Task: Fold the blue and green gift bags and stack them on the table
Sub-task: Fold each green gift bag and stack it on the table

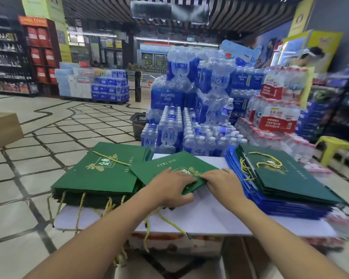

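A flat green gift bag lies tilted in the middle of the white table. My left hand grips its near edge, thumb under and fingers on top. My right hand presses on the bag's near right corner with fingers bent over it. A stack of green bags sits at the table's left, yellow cord handles hanging over the edge. On the right, a stack of blue bags carries several dark green bags on top.
Shrink-wrapped packs of water bottles are piled just behind the table. A yellow stool stands at the right, a dark shopping basket on the tiled floor behind, a cardboard box at far left.
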